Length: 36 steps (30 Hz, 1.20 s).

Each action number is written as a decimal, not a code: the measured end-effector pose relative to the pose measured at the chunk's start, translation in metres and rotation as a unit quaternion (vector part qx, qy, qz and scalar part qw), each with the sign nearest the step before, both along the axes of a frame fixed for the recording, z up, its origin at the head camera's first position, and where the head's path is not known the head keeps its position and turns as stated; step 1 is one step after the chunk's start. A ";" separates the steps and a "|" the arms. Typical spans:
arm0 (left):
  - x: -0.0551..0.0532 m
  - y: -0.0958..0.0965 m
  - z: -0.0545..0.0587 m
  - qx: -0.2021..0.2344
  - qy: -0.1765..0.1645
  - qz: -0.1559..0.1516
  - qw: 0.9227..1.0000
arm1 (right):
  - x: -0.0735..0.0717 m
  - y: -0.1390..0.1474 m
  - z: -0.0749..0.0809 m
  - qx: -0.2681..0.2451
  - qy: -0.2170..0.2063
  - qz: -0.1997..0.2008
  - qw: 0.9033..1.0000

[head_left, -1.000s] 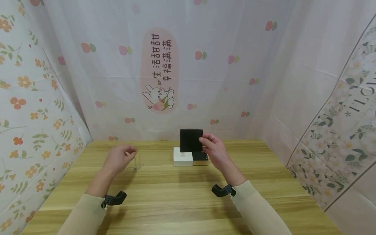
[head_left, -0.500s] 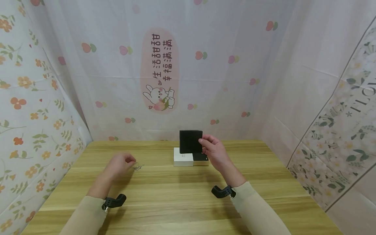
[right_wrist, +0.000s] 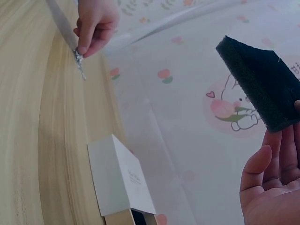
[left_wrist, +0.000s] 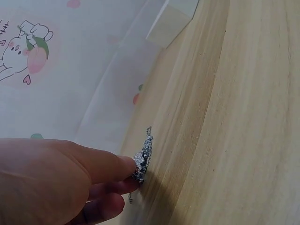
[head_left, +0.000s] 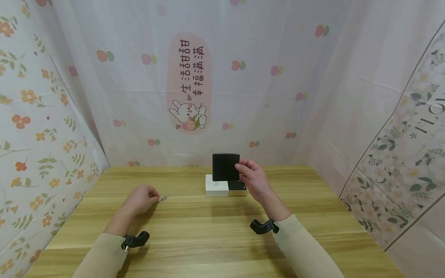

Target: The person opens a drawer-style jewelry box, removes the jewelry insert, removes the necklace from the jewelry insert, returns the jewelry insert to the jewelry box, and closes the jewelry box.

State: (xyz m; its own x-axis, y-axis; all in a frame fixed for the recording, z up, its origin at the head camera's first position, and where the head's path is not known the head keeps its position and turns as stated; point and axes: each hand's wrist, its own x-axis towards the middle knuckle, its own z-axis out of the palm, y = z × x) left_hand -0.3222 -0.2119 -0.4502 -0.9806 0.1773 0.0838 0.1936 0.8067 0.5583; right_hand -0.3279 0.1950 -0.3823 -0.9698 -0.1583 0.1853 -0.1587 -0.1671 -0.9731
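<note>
My left hand (head_left: pixel 140 199) is low over the wooden table at the left, its fingertips pinching a silver necklace (left_wrist: pixel 144 157). The necklace is bunched into a small sparkling heap at the tabletop, with short ends of chain sticking out on either side. A square black foam pad (head_left: pixel 224 168) is held upright in my right hand (head_left: pixel 256 179), gripped at its right edge between thumb and fingers. In the right wrist view the pad's thick, rough edge shows, with a smooth dark face beside it.
Behind the pad a small box stands near the table's back edge: a white lid part (head_left: pixel 216 189) with faint print, and a tray with black lining (head_left: pixel 237 185). Patterned cloth (head_left: pixel 260 96) hangs behind the table and along both sides.
My left hand has come down toward the table, and the necklace, which hung in strands, is now gathered in a heap. My right hand with the foam pad has barely moved.
</note>
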 end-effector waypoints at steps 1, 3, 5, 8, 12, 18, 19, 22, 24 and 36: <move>0.000 0.000 0.000 -0.003 0.000 0.001 1.000 | 0.000 0.000 0.000 0.001 0.000 0.000 1.000; 0.001 -0.001 0.000 -0.007 -0.001 0.002 1.000 | 0.000 0.000 0.000 0.002 0.000 -0.001 1.000; 0.001 -0.001 0.000 -0.010 -0.002 0.004 1.000 | 0.000 -0.001 0.000 0.002 -0.001 -0.002 1.000; 0.002 -0.001 0.001 -0.010 -0.003 0.009 1.000 | 0.000 -0.002 0.000 0.001 -0.002 -0.005 1.000; 0.002 0.001 0.002 -0.003 0.002 0.016 1.000 | 0.000 -0.002 0.001 0.001 -0.003 -0.010 1.000; 0.000 0.012 0.007 0.000 0.027 0.010 1.000 | 0.000 -0.001 0.002 0.007 -0.002 -0.010 1.000; 0.000 0.015 0.008 0.002 0.031 0.008 0.999 | 0.000 0.000 0.003 0.008 -0.002 -0.010 1.000; -0.001 0.024 0.010 0.007 0.043 0.002 0.999 | -0.001 0.000 0.004 0.016 -0.002 -0.013 1.000; -0.002 0.030 0.011 0.011 0.054 -0.002 0.998 | -0.001 0.001 0.004 0.018 -0.001 -0.015 1.000; -0.011 0.073 0.000 0.068 0.054 -0.073 0.994 | -0.004 0.005 0.000 0.021 0.010 -0.004 1.000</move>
